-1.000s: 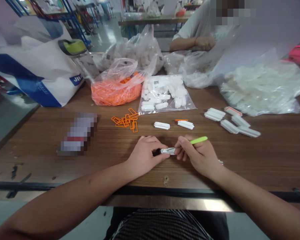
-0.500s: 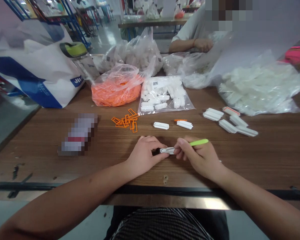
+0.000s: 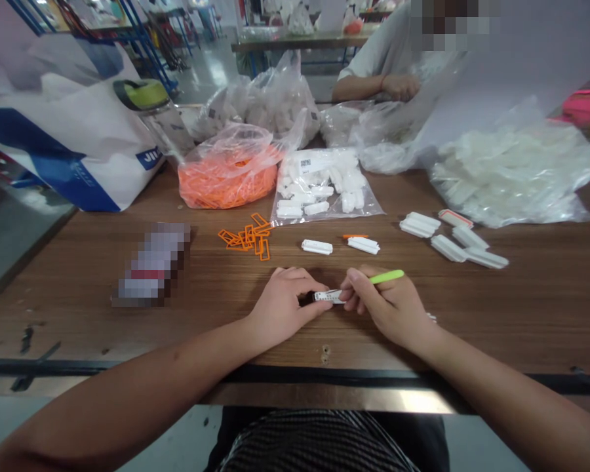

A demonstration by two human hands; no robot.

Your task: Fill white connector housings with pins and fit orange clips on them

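Note:
My left hand [image 3: 284, 305] pinches the left end of a small white strip-shaped part with dark marks [image 3: 328, 297] between thumb and fingers, low over the table. In my right hand [image 3: 386, 305] is a slim tool with a bright green handle [image 3: 387, 277], held like a pen. Its thin tip points left onto the white part; the fingers partly hide it. Just beyond my hands lie two white plastic pieces, one [image 3: 317, 247] on the left and one [image 3: 364, 245] on the right, with an orange frame [image 3: 355, 236] behind the latter.
Loose orange frames [image 3: 246, 237] lie left of centre, before a bag of orange frames [image 3: 229, 174]. A bag of white pieces [image 3: 322, 183] is beside it. More white pieces [image 3: 448, 249] and a large bag [image 3: 511, 170] are at right. A blurred-out object [image 3: 152, 262] lies left. Another person's hand [image 3: 400, 86] is opposite.
My right hand has shifted slightly left, and the green handle with it. My left hand stays in place on the white part.

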